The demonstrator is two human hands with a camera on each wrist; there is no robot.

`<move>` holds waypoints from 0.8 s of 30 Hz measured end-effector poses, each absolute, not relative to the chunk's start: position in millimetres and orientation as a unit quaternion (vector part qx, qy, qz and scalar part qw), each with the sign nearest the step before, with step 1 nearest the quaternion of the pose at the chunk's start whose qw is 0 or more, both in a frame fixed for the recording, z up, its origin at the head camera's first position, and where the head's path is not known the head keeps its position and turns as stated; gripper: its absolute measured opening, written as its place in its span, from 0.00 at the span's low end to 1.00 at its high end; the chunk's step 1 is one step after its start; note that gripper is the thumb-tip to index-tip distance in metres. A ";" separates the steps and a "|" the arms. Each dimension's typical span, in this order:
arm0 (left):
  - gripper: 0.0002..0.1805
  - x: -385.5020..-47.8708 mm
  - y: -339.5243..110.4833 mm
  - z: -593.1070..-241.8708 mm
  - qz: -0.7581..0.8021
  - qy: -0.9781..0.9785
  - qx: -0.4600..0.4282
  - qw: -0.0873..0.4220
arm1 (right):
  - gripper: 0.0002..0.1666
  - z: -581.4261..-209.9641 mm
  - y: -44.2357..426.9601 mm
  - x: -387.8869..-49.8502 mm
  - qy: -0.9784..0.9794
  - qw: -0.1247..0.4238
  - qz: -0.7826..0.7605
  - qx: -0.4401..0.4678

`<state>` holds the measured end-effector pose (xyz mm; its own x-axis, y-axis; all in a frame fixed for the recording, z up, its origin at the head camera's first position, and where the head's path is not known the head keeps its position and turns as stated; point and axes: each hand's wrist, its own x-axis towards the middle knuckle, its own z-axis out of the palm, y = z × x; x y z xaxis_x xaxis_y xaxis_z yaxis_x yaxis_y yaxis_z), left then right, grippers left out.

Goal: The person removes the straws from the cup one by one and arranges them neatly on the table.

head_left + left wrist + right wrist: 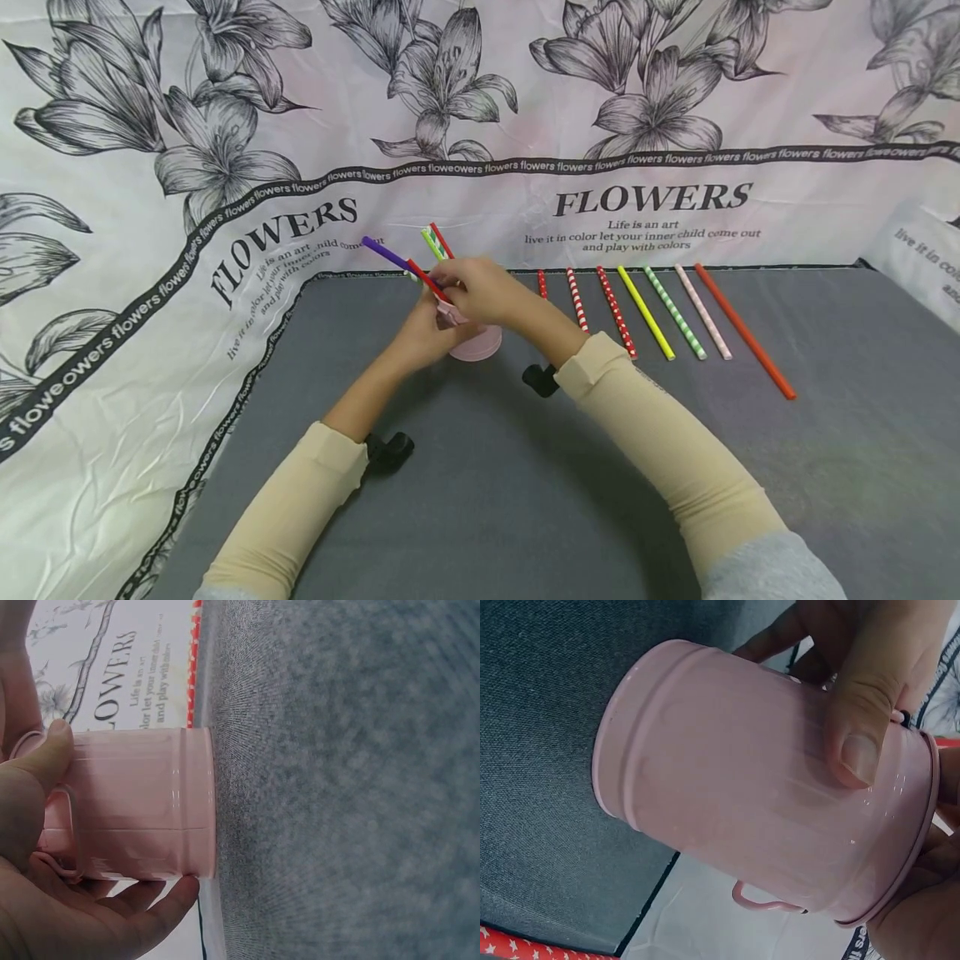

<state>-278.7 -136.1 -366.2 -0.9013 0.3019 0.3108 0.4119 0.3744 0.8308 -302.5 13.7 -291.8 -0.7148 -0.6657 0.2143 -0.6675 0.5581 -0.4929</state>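
A pink metal bucket [476, 343] with small side handles stands on the grey surface. My left hand [427, 333] grips it, its thumb [859, 754] across the bucket's side and its fingers [161, 911] curled around it. At the rim, my right hand [483, 290] has curled fingers and seems to pinch a red straw [426, 277]; its fingertips are partly hidden. A purple straw [385, 252] leans out to the left. Behind the right hand, a green-and-white striped straw [432, 244] and another red straw [442, 240] stick up. The straws' lower ends are hidden.
To the right several straws lie in a row: red patterned [617, 312], yellow [647, 314], green striped [675, 312], pale pink [703, 312] and a longer orange-red one [745, 331]. A white flower-printed cloth [450, 212] stands behind and at the left.
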 end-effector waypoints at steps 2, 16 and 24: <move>0.55 -278.8 -136.2 -365.6 -0.510 -0.832 -0.210 0.053 | 0.16 -292.9 14.3 -304.3 -0.882 -0.006 0.289 0.371; 0.50 -274.4 -136.2 -362.4 -0.523 -0.826 -0.206 0.044 | 0.09 -295.4 17.8 -304.5 -0.875 0.016 0.323 0.361; 0.50 -276.7 -136.4 -364.9 -0.521 -0.829 -0.201 0.037 | 0.07 -295.7 21.4 -302.2 -0.859 0.027 0.361 0.361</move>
